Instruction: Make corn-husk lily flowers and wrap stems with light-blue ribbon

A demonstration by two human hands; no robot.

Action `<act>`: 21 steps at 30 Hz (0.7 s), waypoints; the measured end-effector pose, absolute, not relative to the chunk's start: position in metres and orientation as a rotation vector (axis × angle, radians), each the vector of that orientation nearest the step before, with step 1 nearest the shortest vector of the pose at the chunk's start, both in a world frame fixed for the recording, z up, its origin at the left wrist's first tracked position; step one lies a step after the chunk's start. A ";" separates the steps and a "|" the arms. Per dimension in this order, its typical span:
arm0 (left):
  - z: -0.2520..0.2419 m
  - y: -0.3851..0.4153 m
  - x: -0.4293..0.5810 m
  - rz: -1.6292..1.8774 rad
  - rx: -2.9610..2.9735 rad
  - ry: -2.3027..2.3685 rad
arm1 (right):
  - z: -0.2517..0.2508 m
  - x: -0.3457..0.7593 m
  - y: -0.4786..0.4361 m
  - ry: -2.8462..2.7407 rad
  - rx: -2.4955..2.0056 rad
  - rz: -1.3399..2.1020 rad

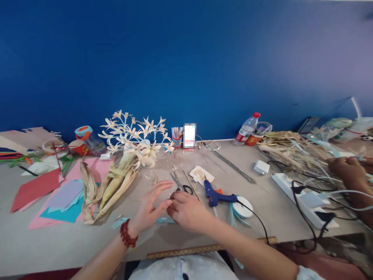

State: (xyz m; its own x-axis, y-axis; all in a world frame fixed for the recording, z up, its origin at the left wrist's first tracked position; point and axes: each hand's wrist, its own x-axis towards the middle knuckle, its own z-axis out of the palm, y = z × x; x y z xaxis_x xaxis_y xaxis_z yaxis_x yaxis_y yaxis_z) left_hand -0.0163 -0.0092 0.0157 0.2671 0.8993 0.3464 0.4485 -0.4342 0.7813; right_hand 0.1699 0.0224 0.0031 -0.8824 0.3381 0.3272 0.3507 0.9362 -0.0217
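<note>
My two hands meet at the fingertips, the pale-blue strip [164,220] lying on the table [26,249] just nearer me.
My left hand [147,212] is loosely spread, thumb beside my right hand [190,213], whose fingers curl; I cannot tell whether they pinch anything. I'd judge a light touch best, clear of the glue gun's [214,194] nozzle. Beyond, one red cup [176,142] holds pens [175,132]; another cup [252,139] holds something pale and looped.

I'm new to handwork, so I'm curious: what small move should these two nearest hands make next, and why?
Perhaps the left hand should pinch in toward the right hand: the left thumb and forefinger stand apart, close to the right hand's curled fingers. I can't tell whether those hold anything.
</note>
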 end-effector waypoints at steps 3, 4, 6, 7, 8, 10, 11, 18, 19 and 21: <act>0.026 -0.004 -0.001 0.924 1.918 1.146 | 0.002 0.167 0.019 -2.848 -0.464 -0.066; 0.029 -0.002 0.004 0.866 1.891 1.133 | 0.001 0.167 0.018 -2.878 -0.445 -0.056; 0.031 0.002 0.012 0.811 1.869 1.108 | -0.001 0.171 0.018 -2.908 -0.433 -0.015; 0.031 0.002 0.014 0.834 1.881 1.097 | -0.002 0.173 0.019 -2.904 -0.447 0.012; 0.029 0.003 0.016 0.883 1.907 1.083 | -0.001 0.177 0.020 -2.887 -0.473 0.045; 0.025 0.004 0.017 1.031 1.985 1.029 | 0.003 0.184 0.022 -2.828 -0.513 0.129; 0.022 0.004 0.017 1.102 2.023 0.992 | 0.006 0.187 0.023 -2.796 -0.515 0.189; 0.003 0.006 -0.003 1.179 2.275 1.137 | 0.035 0.225 0.027 -2.436 -0.616 0.674; 0.000 0.005 -0.012 1.197 2.265 1.248 | 0.036 0.237 0.029 -2.290 -0.757 0.683; -0.008 0.001 -0.035 1.252 2.189 1.465 | 0.034 0.262 0.033 -1.999 -1.026 0.697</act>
